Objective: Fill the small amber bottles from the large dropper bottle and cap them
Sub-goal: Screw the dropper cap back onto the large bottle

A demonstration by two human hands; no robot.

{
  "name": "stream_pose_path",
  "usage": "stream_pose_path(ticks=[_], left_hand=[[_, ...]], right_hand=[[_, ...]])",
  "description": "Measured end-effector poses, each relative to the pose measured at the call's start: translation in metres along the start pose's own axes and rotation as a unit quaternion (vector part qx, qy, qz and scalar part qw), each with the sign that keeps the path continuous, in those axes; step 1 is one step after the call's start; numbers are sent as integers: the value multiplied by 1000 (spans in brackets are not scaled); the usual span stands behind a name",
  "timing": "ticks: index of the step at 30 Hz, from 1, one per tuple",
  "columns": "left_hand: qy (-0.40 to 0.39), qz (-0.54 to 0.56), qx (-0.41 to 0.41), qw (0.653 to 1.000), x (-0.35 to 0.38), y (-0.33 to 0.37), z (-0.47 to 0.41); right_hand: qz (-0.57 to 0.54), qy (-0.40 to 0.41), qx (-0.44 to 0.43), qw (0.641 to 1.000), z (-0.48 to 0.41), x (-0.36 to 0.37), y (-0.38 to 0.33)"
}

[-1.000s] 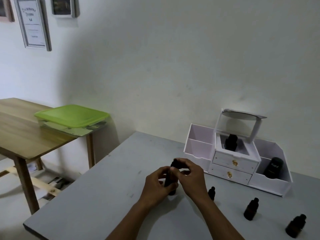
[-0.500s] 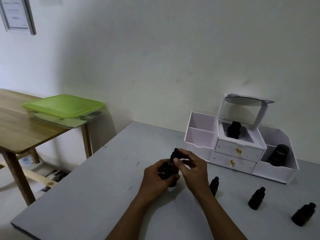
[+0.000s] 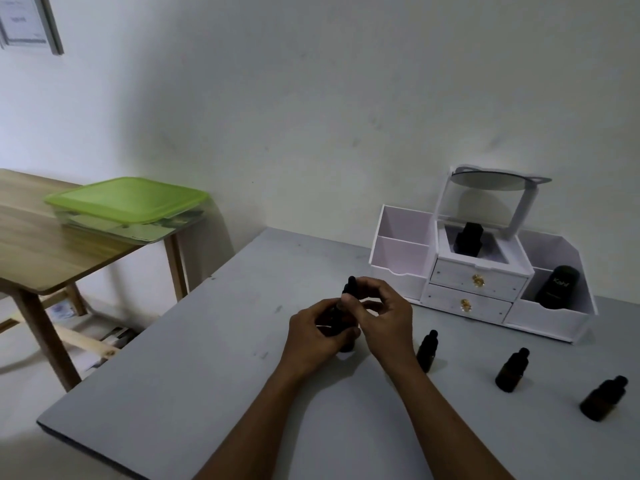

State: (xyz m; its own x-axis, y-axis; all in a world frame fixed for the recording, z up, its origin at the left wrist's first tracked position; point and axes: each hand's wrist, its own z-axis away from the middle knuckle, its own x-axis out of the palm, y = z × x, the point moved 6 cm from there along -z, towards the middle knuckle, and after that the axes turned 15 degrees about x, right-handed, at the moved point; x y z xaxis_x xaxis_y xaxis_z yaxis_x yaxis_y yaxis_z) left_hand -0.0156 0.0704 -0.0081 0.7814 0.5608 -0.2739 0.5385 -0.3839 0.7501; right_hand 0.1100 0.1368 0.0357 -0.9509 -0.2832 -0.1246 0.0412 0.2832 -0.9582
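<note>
My left hand (image 3: 313, 332) wraps dark large dropper bottle (image 3: 341, 327) upright on grey table (image 3: 194, 386); right hand (image 3: 384, 315) fingertips pinch its black dropper cap (image 3: 349, 287). White wall bhd.

Table (image 3: 194, 393): plain grey, a few dark scuffs.
Side table (image 3: 41, 258): light wood grain.
Box (image 3: 104, 225): clear body, lime-green lid (image 3: 128, 199).
Organiser (image 3: 405, 247): white, pale lilac inside; two drawers with gold knobs (image 3: 479, 280).
Three small bottles (image 3: 512, 370): dark amber, black caps.
Bottle in hands (image 3: 341, 323): dark, black dropper top.
Jar (image 3: 557, 285): black, faint pale lettering.
Bottle in centre bay (image 3: 468, 238): black.
Wall (image 3: 311, 98): off-white.
Frame (image 3: 52, 26): grey.
</note>
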Motion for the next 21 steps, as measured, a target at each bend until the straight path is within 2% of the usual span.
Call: stream_pose_path(ticks=[7,21], left_hand=[[0,6,0,1000,1,2,2],[3,2,7,1000,1,0,1]], right_hand=[[-4,-29,-17,999,3,3,-5],[7,-4,-26,1000,0,3,-6]])
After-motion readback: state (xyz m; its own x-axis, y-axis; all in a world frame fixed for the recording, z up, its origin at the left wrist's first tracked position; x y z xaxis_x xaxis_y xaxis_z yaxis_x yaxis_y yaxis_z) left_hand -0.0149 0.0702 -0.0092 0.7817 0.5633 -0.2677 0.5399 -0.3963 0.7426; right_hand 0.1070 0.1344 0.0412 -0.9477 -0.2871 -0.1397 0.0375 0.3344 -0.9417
